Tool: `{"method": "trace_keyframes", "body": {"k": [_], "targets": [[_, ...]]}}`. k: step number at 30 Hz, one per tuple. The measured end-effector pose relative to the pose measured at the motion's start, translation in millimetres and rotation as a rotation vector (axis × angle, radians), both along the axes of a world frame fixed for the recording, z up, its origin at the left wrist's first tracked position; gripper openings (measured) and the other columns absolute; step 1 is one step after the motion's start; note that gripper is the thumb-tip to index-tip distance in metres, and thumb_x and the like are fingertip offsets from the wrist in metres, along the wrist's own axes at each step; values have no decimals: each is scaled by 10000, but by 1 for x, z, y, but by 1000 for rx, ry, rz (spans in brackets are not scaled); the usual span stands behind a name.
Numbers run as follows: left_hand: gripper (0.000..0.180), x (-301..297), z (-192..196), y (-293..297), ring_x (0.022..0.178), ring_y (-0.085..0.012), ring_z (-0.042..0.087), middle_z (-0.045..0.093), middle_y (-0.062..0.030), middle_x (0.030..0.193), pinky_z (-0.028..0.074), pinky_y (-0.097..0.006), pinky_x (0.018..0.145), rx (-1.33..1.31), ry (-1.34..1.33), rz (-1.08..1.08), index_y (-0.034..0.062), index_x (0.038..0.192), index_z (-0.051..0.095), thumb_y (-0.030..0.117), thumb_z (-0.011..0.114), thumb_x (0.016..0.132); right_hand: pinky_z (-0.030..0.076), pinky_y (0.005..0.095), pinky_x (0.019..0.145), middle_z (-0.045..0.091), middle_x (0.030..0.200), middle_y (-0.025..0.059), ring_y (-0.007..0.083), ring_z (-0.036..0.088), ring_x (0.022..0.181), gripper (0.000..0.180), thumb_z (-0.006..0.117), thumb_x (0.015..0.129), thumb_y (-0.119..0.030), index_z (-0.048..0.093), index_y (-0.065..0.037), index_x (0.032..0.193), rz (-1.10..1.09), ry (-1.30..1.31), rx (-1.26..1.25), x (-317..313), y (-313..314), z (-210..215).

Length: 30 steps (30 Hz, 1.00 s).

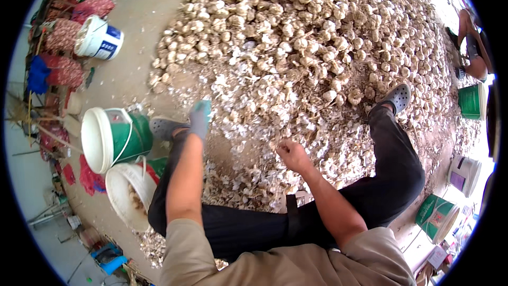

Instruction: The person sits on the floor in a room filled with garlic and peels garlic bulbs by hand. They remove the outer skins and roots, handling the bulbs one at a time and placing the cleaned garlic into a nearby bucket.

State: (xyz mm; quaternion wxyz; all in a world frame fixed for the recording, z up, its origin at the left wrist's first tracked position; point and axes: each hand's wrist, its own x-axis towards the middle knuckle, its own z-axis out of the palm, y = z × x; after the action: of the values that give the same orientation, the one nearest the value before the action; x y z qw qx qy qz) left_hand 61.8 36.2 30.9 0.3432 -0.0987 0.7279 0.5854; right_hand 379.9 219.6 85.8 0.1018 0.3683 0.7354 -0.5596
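Note:
A large heap of garlic bulbs (296, 26) spreads over the floor in front of me, with loose pale skins (254, 127) nearer my legs. My left hand (200, 117), in a grey glove with teal fingers, reaches out by the heap's left side, near my left shoe. Its fingers are blurred and foreshortened, so their grip does not show. Bare and closed, my right hand (292, 155) hangs above the skins between my knees. Its fingertips are pinched together; whatever they hold is too small to make out.
At my left, a green-and-white bucket (98, 140) leans beside another white bucket (119, 193) with pale pieces inside. A white-and-blue bucket (100, 39) and filled red mesh sacks (63, 34) stand farther off. More buckets (436, 217) are at right, where another person's limbs (471, 47) show.

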Motion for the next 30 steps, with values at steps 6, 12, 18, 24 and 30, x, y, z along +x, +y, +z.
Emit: {"method": "trace_keyframes", "body": {"k": [6,12,18,24,30], "targets": [[1064,68,-16,184,1455,-405,137,95,-231,1574,255,-504,1154,-650,626,-578,134,1534,194,565,751,737,522,381,791,702,933,178,300,678,857,322,646,872,-253,663,-9,1083,-125,-76,-69,2,20,0],[899,207,-28,189,1401,-483,214,210,-238,1523,233,-650,1101,-569,761,-850,118,1499,288,423,732,779,507,317,710,687,847,120,184,632,758,265,625,892,-186,655,35,1034,-327,-67,-124,4,41,-3],[452,264,-3,103,1198,-310,465,510,-147,1231,281,-601,1079,61,929,-1375,108,1202,593,327,692,818,477,261,633,650,776,53,113,583,685,209,617,897,-124,653,59,992,-607,49,-124,11,54,1],[326,172,-2,184,916,-206,608,628,-118,929,486,-415,836,-460,996,-840,85,1143,660,312,589,920,461,251,576,644,743,42,94,572,639,143,603,909,-108,651,25,928,-732,40,-206,19,60,10],[274,112,-43,250,888,-241,638,654,-135,958,510,-365,779,-599,391,-603,47,1056,681,255,621,889,482,275,630,660,769,52,116,597,692,190,618,903,-153,660,28,941,-631,63,-275,7,56,24]]}}
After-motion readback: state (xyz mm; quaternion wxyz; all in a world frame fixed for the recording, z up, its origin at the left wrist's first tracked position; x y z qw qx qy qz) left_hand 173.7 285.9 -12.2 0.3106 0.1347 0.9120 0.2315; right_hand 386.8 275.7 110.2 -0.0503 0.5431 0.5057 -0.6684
